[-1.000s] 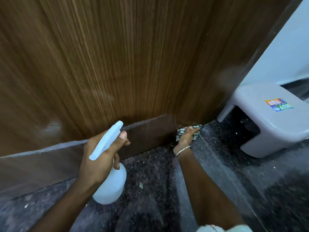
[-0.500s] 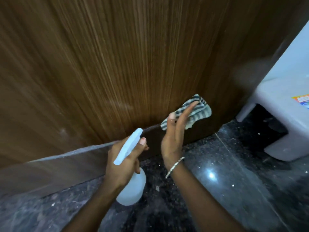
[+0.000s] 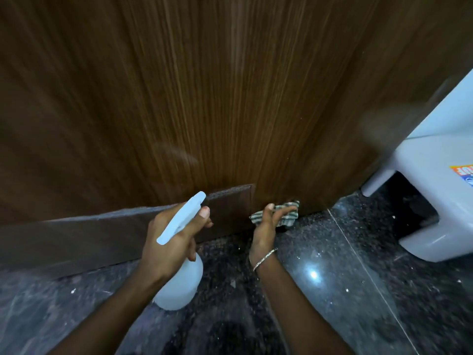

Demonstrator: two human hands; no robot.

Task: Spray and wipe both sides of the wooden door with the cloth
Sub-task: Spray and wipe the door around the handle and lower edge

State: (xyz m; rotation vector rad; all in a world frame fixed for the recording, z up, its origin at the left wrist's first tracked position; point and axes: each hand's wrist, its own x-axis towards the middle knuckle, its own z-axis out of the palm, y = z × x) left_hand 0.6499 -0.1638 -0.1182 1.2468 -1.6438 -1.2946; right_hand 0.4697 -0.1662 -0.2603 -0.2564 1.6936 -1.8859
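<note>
Filling the upper part of the frame, the door (image 3: 230, 98) showed brown wood with fine vertical grain. At its lower edge, a little right of the center, the cloth (image 3: 288, 221), striped in green and white, was pressed against the wood just above the floor (image 3: 332, 290). The right hand (image 3: 265, 226) did the pressing: its fingers lay nearly straight and close together across the cloth, with the thumb raised beside it. A bracelet (image 3: 265, 258) sat on that wrist. Left of it, the left hand (image 3: 170, 242) gripped a white bottle (image 3: 180, 285) by the neck, fingers curled around it and the thumb resting on the side of the spray head. Behind this hand a dark skirting (image 3: 89, 239) ran to the left edge of the frame. The floor was dark, speckled and glossy. At the right edge stood a white stool (image 3: 440, 213) with a colored sticker (image 3: 464, 175), near the door.
</note>
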